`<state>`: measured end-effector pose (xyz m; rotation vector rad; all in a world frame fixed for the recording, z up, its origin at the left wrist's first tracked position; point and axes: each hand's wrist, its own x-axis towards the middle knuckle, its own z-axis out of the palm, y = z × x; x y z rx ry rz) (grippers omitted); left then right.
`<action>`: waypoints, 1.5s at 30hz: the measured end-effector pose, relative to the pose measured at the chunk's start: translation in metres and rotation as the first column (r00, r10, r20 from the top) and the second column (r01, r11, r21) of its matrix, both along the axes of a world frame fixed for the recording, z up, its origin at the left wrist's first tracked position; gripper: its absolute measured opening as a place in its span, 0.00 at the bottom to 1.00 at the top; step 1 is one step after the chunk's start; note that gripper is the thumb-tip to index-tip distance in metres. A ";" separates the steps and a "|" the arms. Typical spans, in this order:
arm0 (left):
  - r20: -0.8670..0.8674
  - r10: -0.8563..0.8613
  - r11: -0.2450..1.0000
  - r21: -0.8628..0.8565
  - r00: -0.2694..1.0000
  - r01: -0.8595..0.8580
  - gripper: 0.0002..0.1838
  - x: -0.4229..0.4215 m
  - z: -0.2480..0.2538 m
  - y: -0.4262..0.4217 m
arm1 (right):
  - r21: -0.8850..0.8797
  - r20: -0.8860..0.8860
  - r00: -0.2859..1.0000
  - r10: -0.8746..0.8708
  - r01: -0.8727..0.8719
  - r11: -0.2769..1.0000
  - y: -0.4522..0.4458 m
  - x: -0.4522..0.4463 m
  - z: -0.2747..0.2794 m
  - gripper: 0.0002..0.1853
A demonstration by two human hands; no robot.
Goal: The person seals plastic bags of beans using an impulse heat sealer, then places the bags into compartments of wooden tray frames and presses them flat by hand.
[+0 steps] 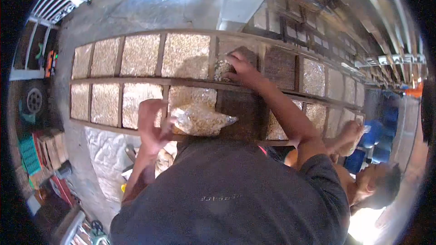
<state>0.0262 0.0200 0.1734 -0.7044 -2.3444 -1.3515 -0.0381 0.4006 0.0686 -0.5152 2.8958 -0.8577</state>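
My left hand [152, 120] is at the near row of a divided wooden frame, fingers apart and somewhat blurred, beside a clear plastic bag [200, 117] of pale beans or grains. Whether its fingertips touch the bag I cannot tell. That bag lies slumped over a filled compartment, its loose end pointing right. My right hand [244, 69] reaches into a far-row compartment, fingers spread over a small heap of pale beans [222, 69] at its left side. Flat packs of the same pale contents [186, 56] fill the compartments to the left.
Wooden dividers [213, 82] split the frame into two rows, with dark boards showing in some compartments [280, 69]. At right, another person's hand [352, 131] holds a plastic bag near the frame. A pale pillar [243, 0] stands beyond; crates [30, 154] sit at left.
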 end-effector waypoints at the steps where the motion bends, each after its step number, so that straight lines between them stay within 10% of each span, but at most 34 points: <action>1: -0.029 -0.121 0.979 -0.170 0.992 0.114 0.22 0.002 0.003 0.001 | -0.035 -0.024 0.999 0.044 -0.045 0.998 -0.007 -0.002 0.004 0.34; 4: -0.059 -0.187 0.905 -0.399 0.981 0.148 0.28 0.015 0.033 0.016 | 0.098 0.057 0.989 0.139 -0.144 0.985 -0.003 -0.021 -0.028 0.30; 8: 0.152 -0.030 0.973 -0.223 0.988 0.064 0.29 0.017 0.027 0.006 | 0.192 0.071 0.997 0.002 -0.016 0.981 -0.036 -0.001 0.040 0.23; 12: 0.103 0.028 0.980 -0.198 0.994 -0.007 0.28 0.024 0.029 0.008 | -0.255 0.171 0.982 0.081 -0.035 0.966 -0.080 0.034 0.115 0.24; 19: -0.051 0.164 0.960 -0.223 0.985 -0.172 0.17 0.038 0.032 0.022 | -0.359 0.216 0.942 0.255 -0.167 0.918 -0.132 0.064 0.134 0.18; 22: 0.419 0.267 0.963 -0.077 0.868 -0.259 0.11 0.060 0.025 0.022 | -0.368 0.209 0.951 0.228 -0.140 0.919 -0.135 0.070 0.126 0.14; 29: 0.701 -0.043 0.932 0.285 0.712 -0.225 0.20 0.077 0.013 0.053 | -0.531 0.335 0.942 0.036 0.157 0.833 -0.152 0.098 0.120 0.14; 32: 0.663 -0.219 0.809 0.533 0.716 -0.246 0.17 0.067 0.036 0.059 | -0.600 0.346 0.932 -0.108 0.308 0.738 -0.168 0.100 0.147 0.12; 45: 0.671 -0.367 0.878 0.479 0.644 0.001 0.23 -0.089 0.069 0.048 | -0.869 0.477 0.875 -0.076 0.483 0.110 -0.187 -0.005 0.169 0.10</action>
